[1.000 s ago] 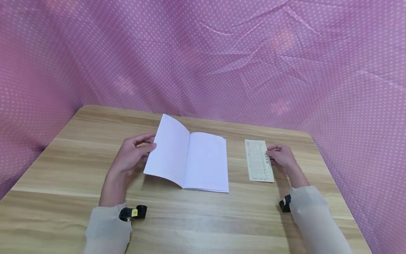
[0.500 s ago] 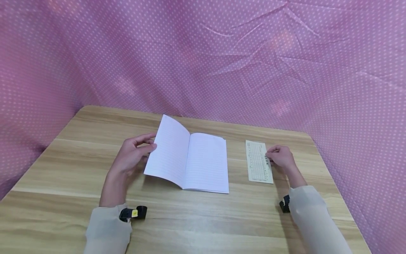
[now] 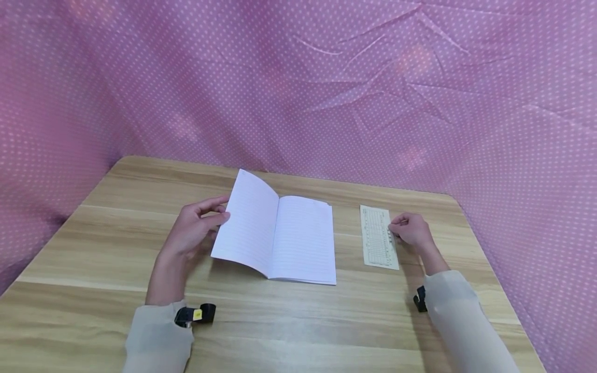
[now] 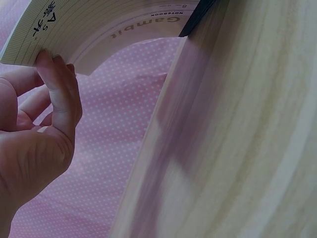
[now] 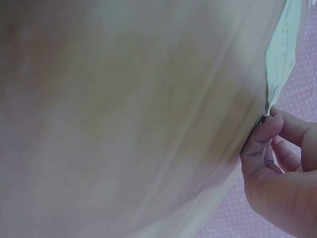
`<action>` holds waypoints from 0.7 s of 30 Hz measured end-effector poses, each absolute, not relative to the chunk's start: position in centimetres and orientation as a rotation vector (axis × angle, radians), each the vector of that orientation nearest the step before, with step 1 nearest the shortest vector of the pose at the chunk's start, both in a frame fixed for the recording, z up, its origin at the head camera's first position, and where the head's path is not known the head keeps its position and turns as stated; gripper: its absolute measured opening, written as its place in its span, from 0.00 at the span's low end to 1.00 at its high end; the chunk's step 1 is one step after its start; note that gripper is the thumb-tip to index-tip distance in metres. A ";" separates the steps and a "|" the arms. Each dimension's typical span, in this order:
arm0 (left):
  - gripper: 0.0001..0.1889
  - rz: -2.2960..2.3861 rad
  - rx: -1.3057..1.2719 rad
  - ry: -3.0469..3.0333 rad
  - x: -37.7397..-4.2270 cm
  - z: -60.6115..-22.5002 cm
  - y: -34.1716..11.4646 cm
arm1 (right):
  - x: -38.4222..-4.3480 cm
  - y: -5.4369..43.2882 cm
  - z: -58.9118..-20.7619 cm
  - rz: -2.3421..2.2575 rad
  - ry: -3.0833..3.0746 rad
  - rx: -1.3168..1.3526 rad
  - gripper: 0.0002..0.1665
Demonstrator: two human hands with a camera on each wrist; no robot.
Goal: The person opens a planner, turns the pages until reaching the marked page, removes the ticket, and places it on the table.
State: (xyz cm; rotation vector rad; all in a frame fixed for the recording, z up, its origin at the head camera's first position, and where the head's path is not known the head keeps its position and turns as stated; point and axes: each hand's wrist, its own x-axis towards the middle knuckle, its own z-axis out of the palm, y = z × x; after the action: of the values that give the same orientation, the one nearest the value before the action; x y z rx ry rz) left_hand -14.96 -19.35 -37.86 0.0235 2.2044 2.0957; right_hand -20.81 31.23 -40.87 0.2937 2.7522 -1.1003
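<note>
An open notebook (image 3: 303,238) with ruled white pages lies in the middle of the table in the head view. My left hand (image 3: 193,225) pinches the outer edge of its left side, which is raised and curved off the tabletop. In the left wrist view, the word "Gambit" shows on the underside of the raised notebook cover (image 4: 114,29), above my left hand (image 4: 44,119). To the right of the notebook is a pale green printed slip of paper (image 3: 377,238). My right hand (image 3: 412,229) pinches its right edge between thumb and finger.
The wooden table (image 3: 280,331) has rounded far corners. Pink dotted cloth (image 3: 298,93) hangs behind it and along both sides. A black wrist camera (image 3: 198,313) sits at the left cuff, and another camera (image 3: 421,299) at the right one.
My right hand has shifted very slightly left, and the near end of the slip has swung a little left with it. The left hand and the notebook look unmoved.
</note>
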 end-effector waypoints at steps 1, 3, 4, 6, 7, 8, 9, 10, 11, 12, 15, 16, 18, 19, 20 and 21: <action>0.25 2.094 0.023 2.206 -15.0 -37.9 -19.3 | -20.8 31.3 -40.8 -1.100 2.754 0.292 0.12; 0.25 2.093 0.016 2.200 -15.1 -37.9 -19.2 | -20.8 31.4 -40.8 -1.108 2.750 0.299 0.11; 0.25 2.093 0.010 2.201 -15.1 -38.0 -19.2 | -20.8 31.4 -40.8 -1.114 2.747 0.298 0.11; 0.25 2.092 0.005 2.201 -15.1 -37.9 -19.1 | -20.8 31.5 -40.7 -1.129 2.741 0.288 0.11; 0.25 2.091 0.003 2.202 -15.2 -37.9 -19.1 | -20.7 31.6 -40.6 -1.129 2.739 0.284 0.11; 0.25 2.092 0.001 2.202 -15.1 -37.9 -19.1 | -20.7 31.6 -40.6 -1.129 2.738 0.279 0.11; 0.26 2.092 0.003 2.203 -15.1 -37.8 -19.0 | -20.6 31.7 -40.5 -1.127 2.736 0.268 0.12; 0.26 2.088 0.005 2.208 -15.0 -37.7 -19.0 | -20.5 31.7 -40.3 -1.129 2.736 0.255 0.12; 0.26 2.085 0.005 2.210 -15.0 -37.6 -19.0 | -20.4 31.8 -40.1 -1.127 2.736 0.241 0.13; 0.26 2.081 0.003 2.215 -14.9 -37.5 -19.0 | -20.4 31.8 -39.9 -1.130 2.741 0.225 0.14; 0.26 2.067 0.007 2.234 -14.7 -37.2 -18.9 | -20.1 31.7 -38.8 -1.183 2.757 0.158 0.16; 0.26 2.061 0.013 2.241 -14.7 -37.1 -18.8 | -20.0 31.7 -38.5 -1.210 2.762 0.141 0.16; 0.26 2.057 0.039 2.243 -14.9 -36.8 -18.3 | -19.7 31.6 -37.9 -1.266 2.771 0.109 0.17; 0.25 2.058 0.056 2.240 -15.1 -36.7 -18.0 | -19.5 31.6 -37.6 -1.293 2.769 0.103 0.17; 0.25 2.057 0.072 2.236 -15.2 -36.6 -17.6 | -19.4 31.5 -37.5 -1.311 2.770 0.101 0.17; 0.25 2.057 0.091 2.228 -15.4 -36.6 -17.2 | -19.2 31.5 -37.3 -1.331 2.766 0.095 0.18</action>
State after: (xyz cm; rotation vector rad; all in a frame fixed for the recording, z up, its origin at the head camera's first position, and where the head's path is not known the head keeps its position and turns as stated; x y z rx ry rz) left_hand -15.41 -17.18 -36.56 0.0908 2.2279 2.0574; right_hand -19.23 31.50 -37.33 0.0953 2.7659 -1.3311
